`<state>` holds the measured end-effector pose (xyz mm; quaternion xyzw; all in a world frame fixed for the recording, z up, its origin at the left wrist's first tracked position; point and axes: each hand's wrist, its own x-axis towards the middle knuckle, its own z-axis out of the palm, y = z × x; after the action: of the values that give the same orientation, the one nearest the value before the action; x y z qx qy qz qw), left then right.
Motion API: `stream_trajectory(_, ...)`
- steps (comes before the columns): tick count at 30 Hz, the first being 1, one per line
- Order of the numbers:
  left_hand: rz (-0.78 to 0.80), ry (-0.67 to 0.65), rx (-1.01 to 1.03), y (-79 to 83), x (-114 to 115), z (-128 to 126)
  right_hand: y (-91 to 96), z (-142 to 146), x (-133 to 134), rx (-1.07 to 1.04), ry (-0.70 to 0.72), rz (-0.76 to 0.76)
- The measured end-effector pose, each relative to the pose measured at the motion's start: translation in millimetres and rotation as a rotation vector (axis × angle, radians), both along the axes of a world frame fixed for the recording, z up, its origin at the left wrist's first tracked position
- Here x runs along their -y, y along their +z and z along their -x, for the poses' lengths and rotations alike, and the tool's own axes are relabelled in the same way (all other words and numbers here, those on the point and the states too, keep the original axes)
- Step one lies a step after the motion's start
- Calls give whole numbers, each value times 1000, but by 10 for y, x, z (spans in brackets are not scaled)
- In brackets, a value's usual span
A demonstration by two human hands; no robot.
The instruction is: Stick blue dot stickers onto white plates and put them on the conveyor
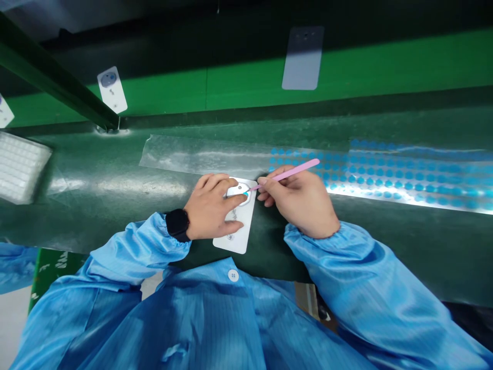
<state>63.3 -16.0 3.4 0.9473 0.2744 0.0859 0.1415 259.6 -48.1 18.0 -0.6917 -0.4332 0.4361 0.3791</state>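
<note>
A white phone back cover (241, 239) with a round camera area lies on the green bench in front of me. My left hand (213, 205) rests over its left side with fingers spread, a fingertip touching near a small blue dot (245, 194) at the camera area. My right hand (298, 198) pinches pink tweezers (296, 168), whose thin tip reaches that blue dot. Behind and beside my right hand, a clear sheet carries rows of blue dot stickers (379, 174); its left part (200, 156) shows no dots.
Another phone cover (112, 90) leans at the back left, and a plain greyish one (303, 59) at the back right. A white ribbed tray (21, 167) sits at the far left. A green post (57, 69) meets the bench near the back left. A blue sleeve (17, 264) shows at the left edge.
</note>
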Motion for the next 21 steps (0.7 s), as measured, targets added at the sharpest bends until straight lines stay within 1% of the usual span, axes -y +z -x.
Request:
stream_trajectory(10, -11, 16, -22, 25, 4, -19, -29, -10, 8, -24, -11, -23)
stream_trajectory(15, -10, 28, -23, 25, 12, -21, -38, -12, 27, -87, -40, -42)
stream_trajectory(18, -9, 35, -23, 23, 13, -25, -48, -14, 47, -100, -26, -58)
stream_trajectory(21, -13, 37, -20, 20, 14, -32, -54, -12, 66, -60, 3, -77)
